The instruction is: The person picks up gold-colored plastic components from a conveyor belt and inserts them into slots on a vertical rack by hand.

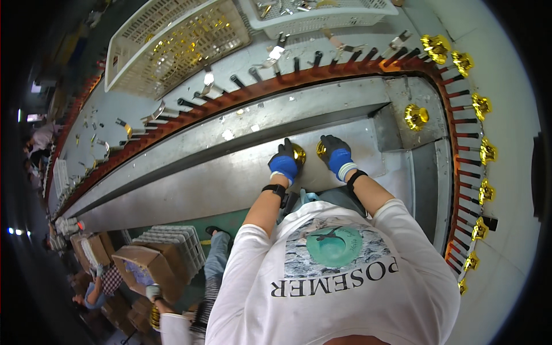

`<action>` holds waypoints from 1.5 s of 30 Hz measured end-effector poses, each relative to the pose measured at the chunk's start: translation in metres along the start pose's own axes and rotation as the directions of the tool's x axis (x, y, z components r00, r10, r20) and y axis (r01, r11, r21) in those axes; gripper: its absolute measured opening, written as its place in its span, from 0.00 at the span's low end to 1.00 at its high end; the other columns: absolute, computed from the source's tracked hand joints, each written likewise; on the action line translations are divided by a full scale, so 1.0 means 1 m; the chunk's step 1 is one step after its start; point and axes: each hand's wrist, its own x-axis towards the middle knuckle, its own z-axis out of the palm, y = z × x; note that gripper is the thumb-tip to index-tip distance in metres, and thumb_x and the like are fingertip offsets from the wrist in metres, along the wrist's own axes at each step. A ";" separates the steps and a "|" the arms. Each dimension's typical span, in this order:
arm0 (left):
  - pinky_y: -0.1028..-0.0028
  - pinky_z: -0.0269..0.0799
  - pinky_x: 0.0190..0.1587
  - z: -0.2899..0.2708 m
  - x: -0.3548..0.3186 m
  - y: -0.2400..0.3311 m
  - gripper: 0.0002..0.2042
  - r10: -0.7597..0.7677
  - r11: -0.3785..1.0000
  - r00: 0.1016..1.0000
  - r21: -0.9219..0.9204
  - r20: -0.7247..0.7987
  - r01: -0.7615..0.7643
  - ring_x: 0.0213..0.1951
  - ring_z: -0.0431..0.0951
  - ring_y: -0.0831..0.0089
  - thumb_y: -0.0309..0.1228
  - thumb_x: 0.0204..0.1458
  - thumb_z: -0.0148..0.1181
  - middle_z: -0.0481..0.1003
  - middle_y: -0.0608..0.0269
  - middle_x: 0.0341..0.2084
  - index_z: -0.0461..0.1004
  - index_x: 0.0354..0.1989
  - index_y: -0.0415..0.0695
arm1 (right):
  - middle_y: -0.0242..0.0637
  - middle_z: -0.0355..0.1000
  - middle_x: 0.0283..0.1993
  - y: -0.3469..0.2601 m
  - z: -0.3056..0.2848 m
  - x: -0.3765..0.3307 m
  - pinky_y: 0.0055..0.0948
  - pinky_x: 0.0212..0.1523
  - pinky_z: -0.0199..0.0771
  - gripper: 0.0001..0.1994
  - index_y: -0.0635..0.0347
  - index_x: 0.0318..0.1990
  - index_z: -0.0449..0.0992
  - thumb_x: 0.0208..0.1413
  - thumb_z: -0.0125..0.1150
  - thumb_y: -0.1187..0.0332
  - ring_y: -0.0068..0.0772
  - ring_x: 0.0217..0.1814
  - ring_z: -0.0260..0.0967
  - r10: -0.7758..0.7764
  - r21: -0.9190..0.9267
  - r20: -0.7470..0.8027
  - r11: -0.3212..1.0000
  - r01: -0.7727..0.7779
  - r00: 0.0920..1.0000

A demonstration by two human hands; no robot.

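Observation:
My left hand (284, 159), in a blue and black work glove, is closed round a shiny gold metal piece (299, 153), mostly hidden by the fingers. Close beside it my right hand (335, 153), gloved alike, grips a second gold piece (320, 149). The two pieces are a little apart, over the grey metal worktop (230, 187). Their full shape cannot be made out. To the right, a gold piece with a wavy, fluted rim (416, 117) sits on the raised metal corner of the bench.
A red-orange conveyor track (322, 75) with black-tipped pegs curves round the bench. Fluted gold pieces (488, 150) ride along its right side. White plastic baskets (178, 52) with small metal parts stand beyond it. At lower left, a co-worker's gloved hand (153, 292) touches a cardboard box (150, 265).

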 end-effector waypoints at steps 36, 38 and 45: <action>0.52 0.79 0.54 -0.315 0.112 0.327 0.22 0.638 0.765 0.712 0.349 -0.294 -0.541 0.53 0.83 0.51 0.50 0.61 0.59 0.83 0.50 0.49 0.81 0.57 0.51 | 0.56 0.77 0.63 0.145 -0.427 0.065 0.50 0.65 0.75 0.32 0.57 0.68 0.73 0.64 0.60 0.45 0.61 0.65 0.75 0.161 -0.089 -0.623 0.958 -0.274 0.765; 0.52 0.79 0.54 -0.315 0.106 0.308 0.22 0.630 0.772 0.713 0.348 -0.306 -0.532 0.53 0.83 0.51 0.50 0.61 0.59 0.83 0.50 0.49 0.81 0.57 0.51 | 0.55 0.78 0.63 0.135 -0.419 0.067 0.50 0.65 0.75 0.32 0.56 0.69 0.72 0.64 0.60 0.45 0.60 0.65 0.76 0.133 -0.108 -0.614 0.962 -0.249 0.778; 0.51 0.80 0.48 -0.306 0.071 0.243 0.19 0.608 0.794 0.666 0.326 -0.432 -0.513 0.47 0.84 0.48 0.49 0.62 0.60 0.83 0.47 0.44 0.81 0.53 0.50 | 0.55 0.79 0.60 0.088 -0.385 0.055 0.50 0.64 0.76 0.31 0.52 0.69 0.73 0.65 0.59 0.44 0.60 0.62 0.77 0.076 -0.093 -0.620 0.981 -0.170 0.781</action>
